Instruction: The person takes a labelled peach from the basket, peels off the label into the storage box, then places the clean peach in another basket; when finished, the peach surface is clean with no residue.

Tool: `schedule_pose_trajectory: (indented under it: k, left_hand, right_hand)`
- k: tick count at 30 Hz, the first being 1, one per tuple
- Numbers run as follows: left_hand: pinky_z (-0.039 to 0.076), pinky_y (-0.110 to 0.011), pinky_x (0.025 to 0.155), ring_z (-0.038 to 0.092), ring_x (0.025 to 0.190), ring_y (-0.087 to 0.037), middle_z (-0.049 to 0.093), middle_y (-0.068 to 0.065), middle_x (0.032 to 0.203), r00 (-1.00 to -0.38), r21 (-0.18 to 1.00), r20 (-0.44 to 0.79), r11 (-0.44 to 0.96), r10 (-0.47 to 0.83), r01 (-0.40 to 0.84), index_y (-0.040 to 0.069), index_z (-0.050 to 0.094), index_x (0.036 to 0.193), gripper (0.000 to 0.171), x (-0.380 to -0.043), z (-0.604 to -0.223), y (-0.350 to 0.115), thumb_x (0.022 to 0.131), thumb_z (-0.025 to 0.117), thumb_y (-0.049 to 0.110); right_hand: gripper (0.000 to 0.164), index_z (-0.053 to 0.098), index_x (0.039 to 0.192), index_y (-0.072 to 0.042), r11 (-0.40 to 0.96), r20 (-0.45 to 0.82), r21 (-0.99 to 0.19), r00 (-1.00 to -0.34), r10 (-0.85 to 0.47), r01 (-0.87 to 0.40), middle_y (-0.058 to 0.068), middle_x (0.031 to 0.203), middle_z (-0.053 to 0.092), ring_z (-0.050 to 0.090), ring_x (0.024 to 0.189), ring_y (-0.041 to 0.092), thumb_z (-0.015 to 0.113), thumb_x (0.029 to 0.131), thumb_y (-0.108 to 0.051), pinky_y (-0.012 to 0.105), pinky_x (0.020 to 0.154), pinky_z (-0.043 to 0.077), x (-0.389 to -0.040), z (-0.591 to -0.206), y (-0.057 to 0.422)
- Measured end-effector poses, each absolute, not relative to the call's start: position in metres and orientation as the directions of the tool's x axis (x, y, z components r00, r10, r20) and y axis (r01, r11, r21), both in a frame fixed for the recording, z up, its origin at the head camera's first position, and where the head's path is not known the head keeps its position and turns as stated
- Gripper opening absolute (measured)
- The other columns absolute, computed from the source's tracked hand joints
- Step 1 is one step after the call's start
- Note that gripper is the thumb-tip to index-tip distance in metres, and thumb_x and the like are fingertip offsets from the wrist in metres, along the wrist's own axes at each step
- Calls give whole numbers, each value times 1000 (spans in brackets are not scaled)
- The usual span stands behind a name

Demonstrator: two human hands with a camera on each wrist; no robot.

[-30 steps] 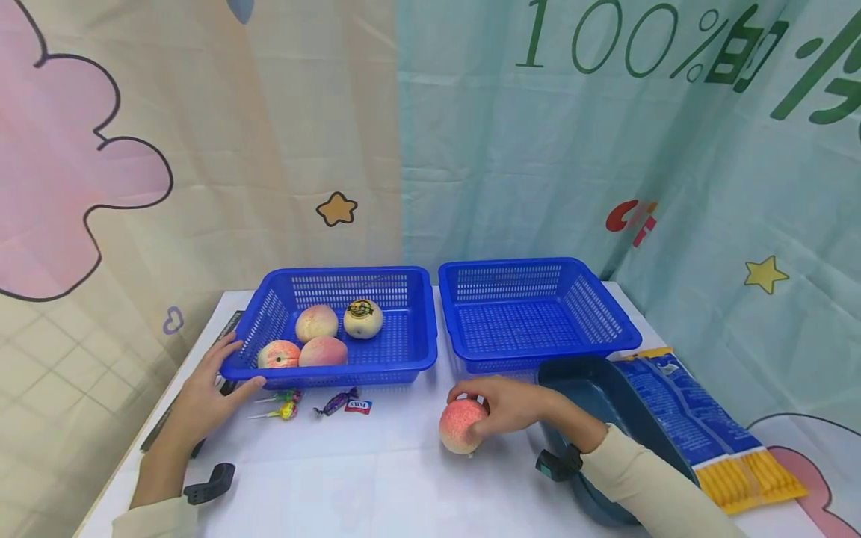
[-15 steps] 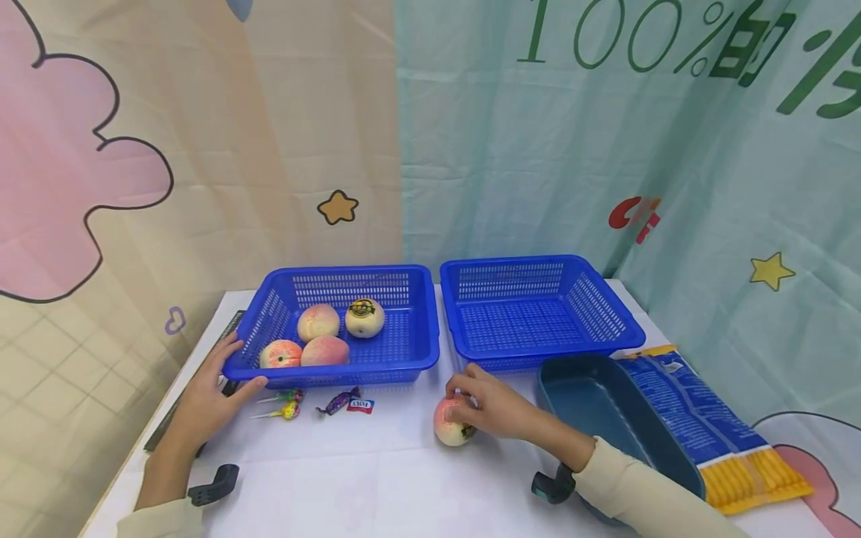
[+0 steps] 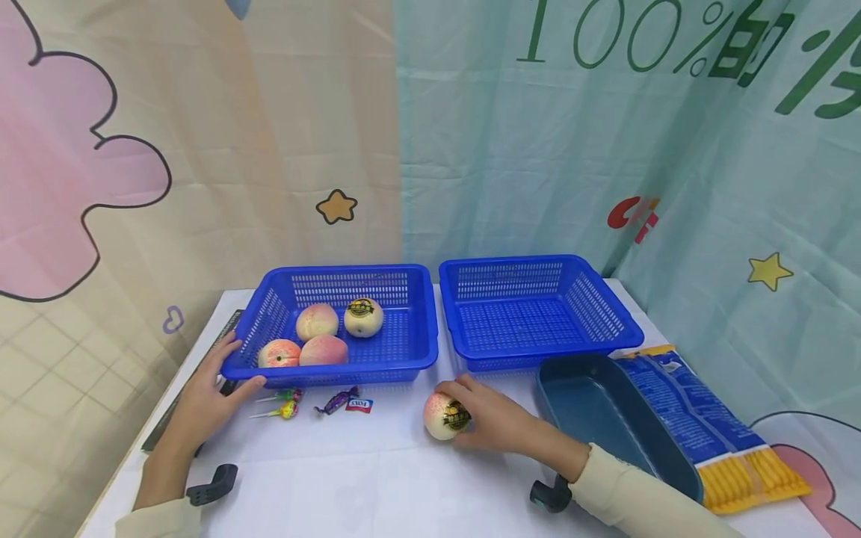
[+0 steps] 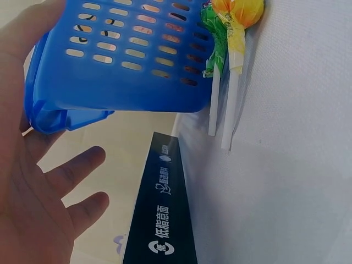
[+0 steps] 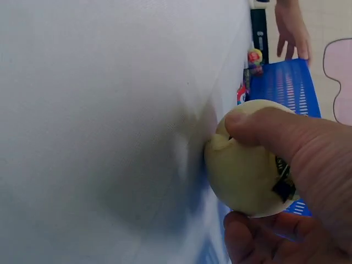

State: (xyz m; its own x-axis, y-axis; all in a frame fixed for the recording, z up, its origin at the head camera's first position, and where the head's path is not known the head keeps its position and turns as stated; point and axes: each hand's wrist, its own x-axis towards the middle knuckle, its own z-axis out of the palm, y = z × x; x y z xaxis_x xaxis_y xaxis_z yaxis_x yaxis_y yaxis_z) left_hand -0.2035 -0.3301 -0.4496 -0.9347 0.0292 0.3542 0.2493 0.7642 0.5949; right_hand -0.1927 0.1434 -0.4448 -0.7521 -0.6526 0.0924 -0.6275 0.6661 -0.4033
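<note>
In the head view my right hand [image 3: 494, 418] grips a pale pink peach [image 3: 440, 418] with a black and gold sticker, low over the white table. The right wrist view shows my thumb and fingers on opposite sides of the peach [image 5: 242, 170]; whether it touches the table is unclear. My left hand [image 3: 210, 396] rests at the near left corner of the left blue basket [image 3: 386, 372]. Its fingers are spread, with the thumb along the near rim. Several peaches [image 3: 323, 350] lie in that basket, one bearing a similar sticker.
A second blue basket [image 3: 538, 329] stands at the right. Nearer are a dark blue tray [image 3: 605, 403] and a blue and yellow bag [image 3: 699, 426]. Lollipops [image 3: 289, 409] and wrapped candies [image 3: 338, 401] lie before the left basket. A dark box [image 4: 165, 203] lies beside it.
My right hand has moved slightly left with the peach and turned it, so the sticker now faces up into view. The left hand stays at the basket corner.
</note>
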Motion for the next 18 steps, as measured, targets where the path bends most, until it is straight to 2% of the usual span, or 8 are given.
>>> schedule_pose_trajectory:
  k: [4, 8, 9, 11, 13, 15, 16, 18]
  left_hand:
    - [22, -80, 101, 18, 145, -54, 18, -22, 164, -935, 598, 354, 760, 34, 254, 0, 31, 155, 85, -204, -449, -330, 93, 74, 37]
    - [16, -79, 106, 16, 146, -53, 19, -23, 163, -890, 561, 454, 759, 51, 330, 1, 35, 153, 82, -206, -449, -325, 91, 76, 34]
    - [14, -77, 108, 17, 145, -53, 22, -24, 162, -858, 534, 509, 759, 64, 373, 1, 39, 151, 80, -206, -448, -321, 90, 76, 38]
    - [15, -70, 114, 22, 143, -52, 31, -24, 157, -752, 449, 652, 746, 103, 492, 1, 48, 145, 75, -205, -442, -306, 91, 72, 47]
    - [22, -57, 117, 36, 136, -49, 46, -23, 147, -613, 347, 772, 699, 166, 626, -1, 57, 136, 72, -203, -433, -279, 91, 67, 54]
    - [33, -41, 114, 52, 124, -41, 60, -18, 133, -528, 286, 812, 619, 248, 732, -1, 62, 129, 70, -196, -426, -245, 94, 62, 59]
    - [38, -34, 109, 57, 116, -35, 64, -14, 126, -524, 288, 798, 575, 297, 765, -1, 63, 128, 67, -192, -425, -226, 94, 62, 58]
    - [48, -30, 98, 63, 107, -26, 66, -7, 122, -604, 389, 685, 496, 407, 776, 3, 60, 132, 64, -180, -429, -190, 94, 67, 53]
  right_hand:
    - [71, 56, 134, -25, 723, 76, -384, -800, -596, -574, -3, 105, 52, 55, 85, 11, 89, 71, -34, 31, 71, 52, -194, -446, 143]
    - [74, 58, 136, -23, 754, 27, -372, -819, -574, -541, -2, 105, 54, 55, 83, 13, 88, 71, -42, 33, 69, 51, -193, -442, 145]
    - [75, 57, 137, -23, 756, 18, -371, -819, -574, -539, -1, 106, 54, 55, 84, 13, 88, 71, -43, 34, 70, 51, -193, -441, 145]
    - [79, 56, 141, -22, 758, 9, -361, -815, -580, -543, -1, 107, 54, 56, 85, 13, 88, 73, -45, 34, 70, 52, -192, -440, 145]
    - [80, 55, 143, -21, 757, 1, -355, -810, -586, -549, -1, 108, 54, 56, 85, 13, 87, 73, -46, 34, 70, 52, -192, -438, 145]
    - [81, 53, 144, -21, 761, -3, -343, -809, -588, -551, 0, 111, 55, 57, 86, 14, 87, 74, -46, 35, 69, 53, -190, -437, 145]
    - [81, 53, 144, -21, 763, -5, -340, -810, -586, -550, 1, 112, 55, 57, 86, 14, 87, 74, -46, 35, 68, 53, -190, -436, 145]
    - [79, 54, 143, -21, 767, -3, -332, -812, -583, -549, 2, 115, 56, 59, 88, 16, 87, 75, -46, 37, 68, 55, -189, -435, 145]
